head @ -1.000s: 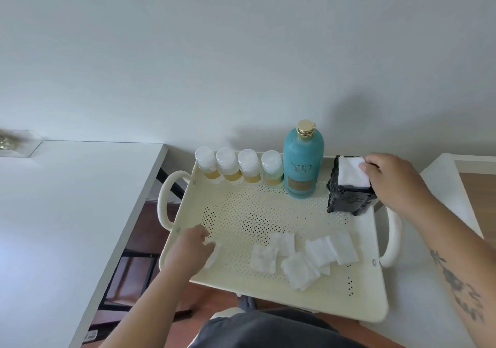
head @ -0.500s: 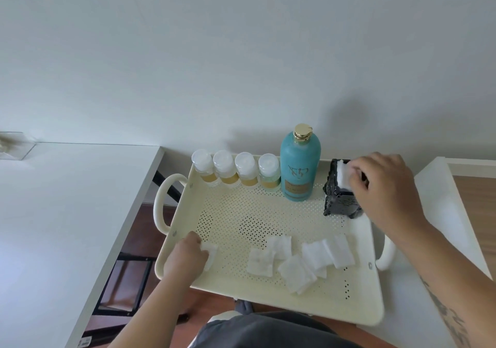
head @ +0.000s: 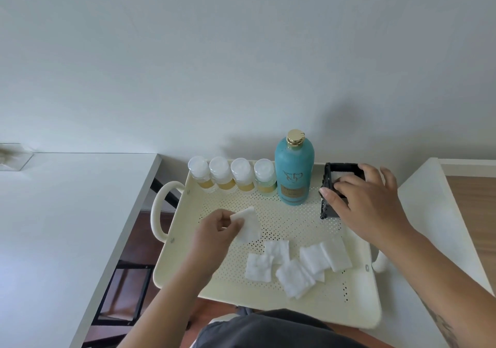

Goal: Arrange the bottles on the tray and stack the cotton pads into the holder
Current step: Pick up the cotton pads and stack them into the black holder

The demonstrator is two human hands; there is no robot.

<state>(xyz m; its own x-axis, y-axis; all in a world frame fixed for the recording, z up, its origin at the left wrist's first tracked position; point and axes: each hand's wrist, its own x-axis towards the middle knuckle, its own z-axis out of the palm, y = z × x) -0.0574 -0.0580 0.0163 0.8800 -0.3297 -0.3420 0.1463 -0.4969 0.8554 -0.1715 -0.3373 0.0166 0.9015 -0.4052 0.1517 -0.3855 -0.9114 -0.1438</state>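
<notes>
Over the tray's [head: 357, 310] left half the left hand [head: 214, 236] pinches one cotton pad [head: 248, 225], while the right hand [head: 367, 202], fingers spread, presses into the black holder [head: 328, 200] at the far right corner.

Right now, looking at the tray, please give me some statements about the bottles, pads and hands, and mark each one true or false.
1. The left hand holds a pad. True.
2. The teal bottle lies on its side. False: it stands upright.
3. Four small bottles stand in a row left of the teal bottle. True.
4. The holder is empty. False: a white pad shows inside it, under the right hand.
5. No loose pads remain on the tray. False: several lie there.
</notes>
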